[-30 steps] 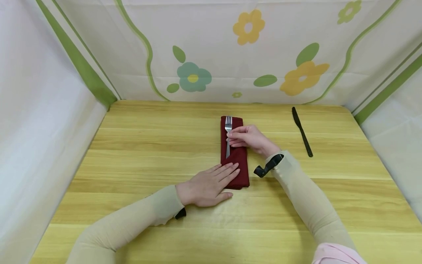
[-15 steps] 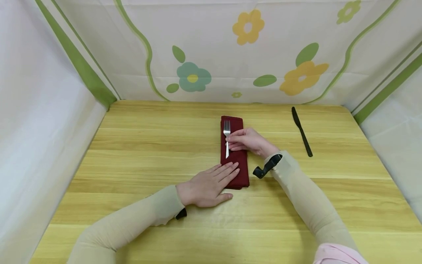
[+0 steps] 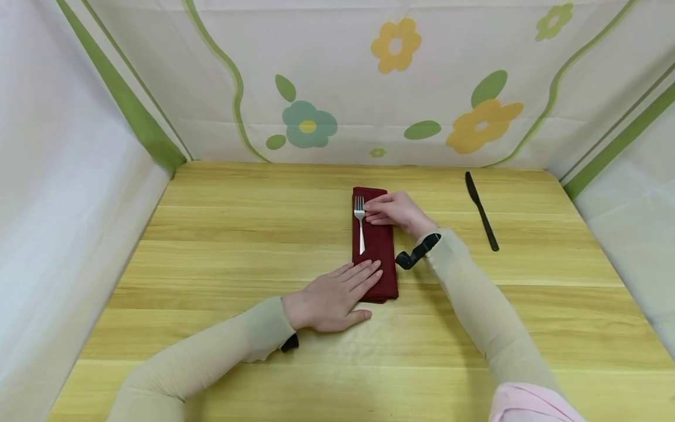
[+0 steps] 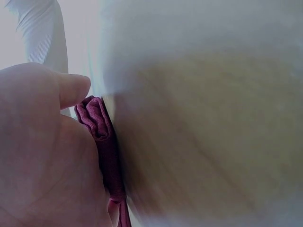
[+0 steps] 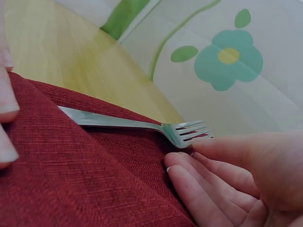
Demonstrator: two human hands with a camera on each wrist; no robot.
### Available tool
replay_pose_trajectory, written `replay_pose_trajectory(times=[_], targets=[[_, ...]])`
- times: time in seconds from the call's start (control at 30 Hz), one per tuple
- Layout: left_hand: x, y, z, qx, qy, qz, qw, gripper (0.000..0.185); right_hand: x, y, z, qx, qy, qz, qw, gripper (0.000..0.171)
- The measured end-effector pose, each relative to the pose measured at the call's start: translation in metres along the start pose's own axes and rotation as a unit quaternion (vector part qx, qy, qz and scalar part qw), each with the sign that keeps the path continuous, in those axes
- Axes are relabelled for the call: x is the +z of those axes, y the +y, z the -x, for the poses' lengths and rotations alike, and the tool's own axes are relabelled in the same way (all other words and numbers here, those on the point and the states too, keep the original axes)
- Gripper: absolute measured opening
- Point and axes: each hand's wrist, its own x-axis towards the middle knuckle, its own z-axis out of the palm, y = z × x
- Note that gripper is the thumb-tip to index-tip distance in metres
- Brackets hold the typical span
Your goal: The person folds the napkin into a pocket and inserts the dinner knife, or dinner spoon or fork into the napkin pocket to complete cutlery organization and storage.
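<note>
A dark red folded cloth napkin [image 3: 379, 240] lies lengthwise on the wooden table. On its left side rests a metal fork [image 3: 361, 225], tines toward the far end. The end of the fork's handle [image 5: 90, 118] is hidden under a diagonal fold. My left hand [image 3: 334, 299] lies flat with fingers spread over the napkin's near part. In the left wrist view the napkin's layered edge [image 4: 97, 118] shows beside the thumb. My right hand [image 3: 395, 211] is at the fork's head, with the thumb [image 5: 222, 149] right at its edge and the other fingers loosely bent below.
A black knife [image 3: 481, 211] lies on the table [image 3: 237, 234] to the right of the napkin. White fabric walls with printed flowers [image 3: 310, 124] enclose the table's back and sides.
My right hand has left the fork's neck and moved up to its head. The fork has slid toward me, deeper under the fold, and slightly left. My left hand stays put.
</note>
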Motion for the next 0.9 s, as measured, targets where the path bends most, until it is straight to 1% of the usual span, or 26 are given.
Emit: replay_pose_trajectory(times=[0.17, 0.27, 0.5, 0.7, 0.9], targets=[[-0.0027, 0.0015, 0.0008, 0.000, 0.000, 0.000, 1.0000, 0.075, -0.0016, 0.0000, -0.0034, 0.004, 0.002, 0.010, 1.000, 0.033], [-0.0045, 0.0025, 0.0011, -0.001, 0.000, -0.001, 1.0000, 0.076, -0.0014, -0.0006, -0.0045, -0.001, 0.002, 0.018, 1.000, 0.032], [-0.0022, 0.0022, 0.0006, -0.001, 0.003, -0.003, 1.0000, 0.078, -0.0018, -0.0011, -0.0061, -0.007, 0.007, 0.026, 1.000, 0.028], [-0.0044, 0.0044, 0.0012, -0.006, 0.003, 0.004, 1.0000, 0.081, -0.0046, -0.0014, -0.0039, -0.011, -0.020, 0.046, 0.999, 0.030], [-0.0061, 0.0062, 0.0017, -0.011, 0.002, -0.013, 0.9999, 0.082, -0.0067, -0.0020, -0.0013, 0.007, -0.047, 0.052, 0.998, 0.030]])
